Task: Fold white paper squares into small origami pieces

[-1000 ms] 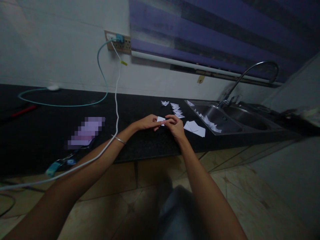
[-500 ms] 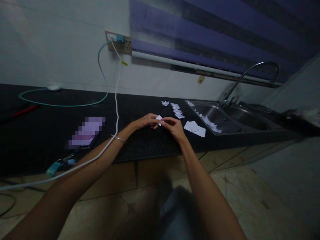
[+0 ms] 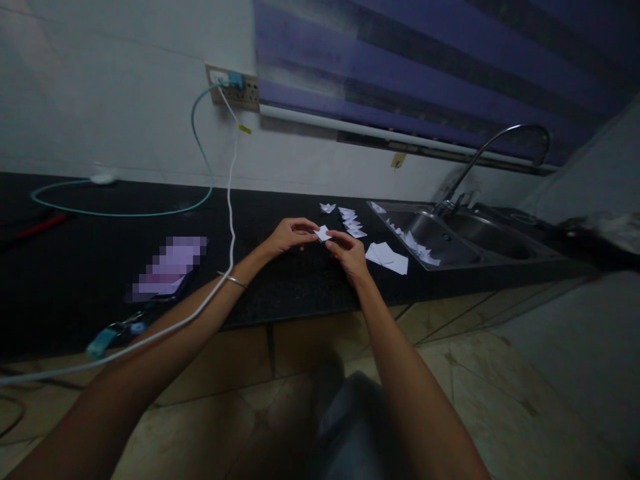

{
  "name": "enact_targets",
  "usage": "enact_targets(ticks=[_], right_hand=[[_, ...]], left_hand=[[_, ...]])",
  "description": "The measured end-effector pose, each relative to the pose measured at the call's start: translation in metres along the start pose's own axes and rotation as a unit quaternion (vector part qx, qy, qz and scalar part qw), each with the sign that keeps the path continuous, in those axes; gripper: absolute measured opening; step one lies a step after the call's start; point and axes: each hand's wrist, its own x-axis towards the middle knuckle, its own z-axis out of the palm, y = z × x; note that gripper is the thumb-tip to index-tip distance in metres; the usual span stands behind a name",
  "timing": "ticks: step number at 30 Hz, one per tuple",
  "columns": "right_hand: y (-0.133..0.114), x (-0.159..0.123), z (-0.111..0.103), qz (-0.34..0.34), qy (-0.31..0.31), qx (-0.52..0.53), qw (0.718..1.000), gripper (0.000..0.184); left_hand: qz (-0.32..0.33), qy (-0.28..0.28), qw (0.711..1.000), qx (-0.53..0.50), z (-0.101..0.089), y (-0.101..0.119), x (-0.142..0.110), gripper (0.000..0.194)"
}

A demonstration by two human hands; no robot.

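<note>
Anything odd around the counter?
Two things: the white cable crosses in front of the left forearm, so it might snag; and folded papers lie along the edge of the sink, an odd spot for paper.

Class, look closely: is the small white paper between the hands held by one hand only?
No: the left hand and the right hand both hold the small white paper.

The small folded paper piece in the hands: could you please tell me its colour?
The small folded paper piece is white, best seen in the head view.
</note>
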Motion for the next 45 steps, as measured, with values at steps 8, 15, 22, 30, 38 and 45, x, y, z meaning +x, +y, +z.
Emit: enact_targets(ticks=[8, 15, 22, 30, 38, 45], right_hand=[[-0.006, -0.002, 0.004, 0.012, 0.026, -0.031, 0.999, 0.039], [-0.003, -0.001, 0.004, 0.007, 0.041, -0.06, 0.997, 0.039], [0.001, 0.001, 0.004, -0.009, 0.045, -0.062, 0.997, 0.038], [0.0, 0.001, 0.004, -0.032, 0.056, -0.055, 0.996, 0.036], [0.006, 0.004, 0.005, -0.03, 0.08, -0.032, 0.996, 0.038], [0.005, 0.004, 0.005, -0.05, 0.072, -0.057, 0.995, 0.029]], left_hand=[[0.016, 0.01, 0.999, 0.027, 0.002, 0.002, 0.0, 0.026], [0.012, 0.017, 0.999, 0.05, 0.004, 0.002, 0.0, 0.022], [0.009, -0.01, 0.999, 0.032, 0.005, -0.001, -0.002, 0.026], [0.058, 0.011, 0.993, 0.105, 0.004, 0.0, -0.003, 0.023], [0.077, 0.025, 0.989, 0.122, 0.006, -0.001, -0.003, 0.022], [0.03, -0.018, 0.995, 0.088, 0.003, -0.01, 0.001, 0.029]])
